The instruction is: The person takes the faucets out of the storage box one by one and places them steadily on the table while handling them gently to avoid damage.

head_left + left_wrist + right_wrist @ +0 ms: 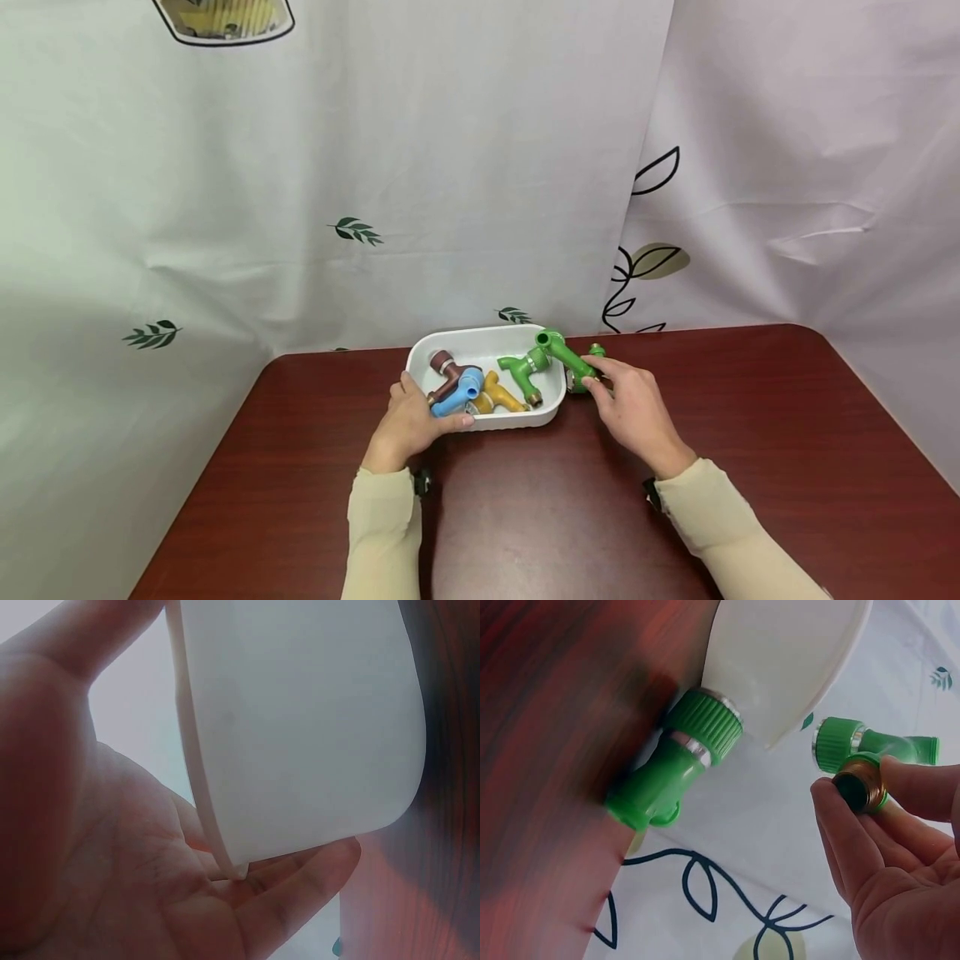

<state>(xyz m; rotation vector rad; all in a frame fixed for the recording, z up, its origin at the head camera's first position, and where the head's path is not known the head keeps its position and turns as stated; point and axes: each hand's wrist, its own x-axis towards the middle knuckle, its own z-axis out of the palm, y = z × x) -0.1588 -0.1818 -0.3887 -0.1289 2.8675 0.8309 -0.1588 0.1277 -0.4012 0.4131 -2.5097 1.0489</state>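
Note:
A white plastic tray (517,422) stands at the far side of the table. My left hand (405,425) grips its left end, thumb along the front rim and fingers against the outer wall (300,735). Inside lie a maroon tap (444,364), a blue tap (459,395), a yellow tap (504,397) and a green tap (534,363). Over the tray's right rim, my right hand (636,408) pinches another green tap (572,358) by its threaded brass end. Below it, a further green tap (656,780) lies on the table, right beside the tray.
The dark red wooden table (525,517) has rounded far corners. Close behind it hangs a pale curtain (465,183) printed with leaves, and the tray's back edge is near it.

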